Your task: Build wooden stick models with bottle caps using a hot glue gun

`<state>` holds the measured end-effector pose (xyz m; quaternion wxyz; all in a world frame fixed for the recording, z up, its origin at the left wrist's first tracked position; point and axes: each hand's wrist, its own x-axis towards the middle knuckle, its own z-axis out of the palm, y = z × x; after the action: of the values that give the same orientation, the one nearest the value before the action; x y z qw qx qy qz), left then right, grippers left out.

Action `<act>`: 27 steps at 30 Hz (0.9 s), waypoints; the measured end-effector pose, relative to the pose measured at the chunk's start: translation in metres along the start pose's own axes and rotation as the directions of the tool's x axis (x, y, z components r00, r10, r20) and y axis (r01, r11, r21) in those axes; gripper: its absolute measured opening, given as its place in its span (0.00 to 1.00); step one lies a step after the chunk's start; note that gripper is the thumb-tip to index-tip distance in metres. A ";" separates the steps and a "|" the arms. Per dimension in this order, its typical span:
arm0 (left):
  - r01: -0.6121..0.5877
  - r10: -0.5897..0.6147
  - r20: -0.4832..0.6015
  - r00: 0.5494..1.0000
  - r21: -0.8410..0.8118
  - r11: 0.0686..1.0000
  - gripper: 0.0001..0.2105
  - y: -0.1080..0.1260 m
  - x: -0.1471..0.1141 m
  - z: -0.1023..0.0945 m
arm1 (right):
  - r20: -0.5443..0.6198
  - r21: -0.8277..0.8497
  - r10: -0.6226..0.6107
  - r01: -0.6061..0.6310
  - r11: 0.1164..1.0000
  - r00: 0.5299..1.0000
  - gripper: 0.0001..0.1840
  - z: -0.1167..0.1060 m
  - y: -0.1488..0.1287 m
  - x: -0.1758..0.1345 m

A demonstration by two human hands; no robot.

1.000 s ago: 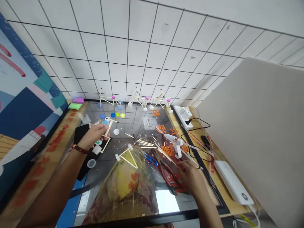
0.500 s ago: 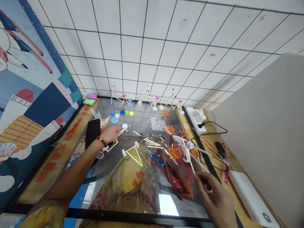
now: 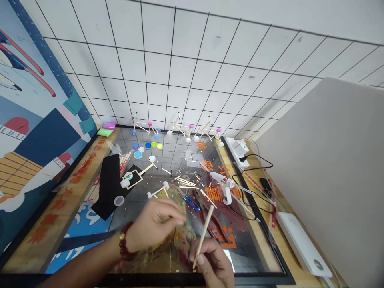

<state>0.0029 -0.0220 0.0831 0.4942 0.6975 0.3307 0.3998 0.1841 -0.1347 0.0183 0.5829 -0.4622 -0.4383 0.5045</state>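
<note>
Behind everything stands a white wall (image 3: pixel 186 60) ruled with dark lines, and below it is my glass-topped table (image 3: pixel 132 210). A black sheet (image 3: pixel 109 178) lies toward its left side. My left hand (image 3: pixel 157 224) hangs near the middle, palm side turned right, thumb and forefinger drawn almost together; I cannot tell whether anything sits between them. My right hand (image 3: pixel 213 260), near the front edge, pinches a pale wooden stick (image 3: pixel 204 234) close to its lower end, thumb against it, the free end tilted up and slightly right.

A white glue gun (image 3: pixel 221 179) lies to the right, and dark-red-handled pliers (image 3: pixel 220 228) rest just beyond my right hand. Three stick models (image 3: pixel 191 126) stand in a row at the far edge. A stick frame (image 3: pixel 141 173) lies partly over the black sheet, while a triangular frame (image 3: pixel 159 191) is partly hidden behind my left hand. Blue-handled snips (image 3: pixel 192 203) lie between my hands and the loose sticks (image 3: pixel 186 182). Smallest are the coloured caps (image 3: pixel 154 145), grouped toward the back.
</note>
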 end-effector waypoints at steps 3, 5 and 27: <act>0.071 -0.068 0.024 0.997 -0.196 0.978 0.03 -0.003 0.005 0.040 | -0.041 0.033 -0.192 0.193 0.981 0.981 0.07 -0.005 0.002 0.002; 0.133 -0.126 0.044 0.991 -0.350 0.927 0.02 -0.005 0.013 0.057 | -0.136 0.021 -0.275 0.280 0.960 0.952 0.06 -0.014 0.000 0.003; 0.207 -0.008 0.408 0.913 -0.447 0.870 0.17 0.000 -0.015 0.089 | -0.416 -0.382 -0.396 0.237 0.893 0.819 0.13 -0.046 0.057 -0.001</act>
<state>0.0745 -0.0730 0.0627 0.7298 0.5984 0.1541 0.2924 0.2189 -0.1367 -0.0466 0.6690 -0.5793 -0.4246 0.1915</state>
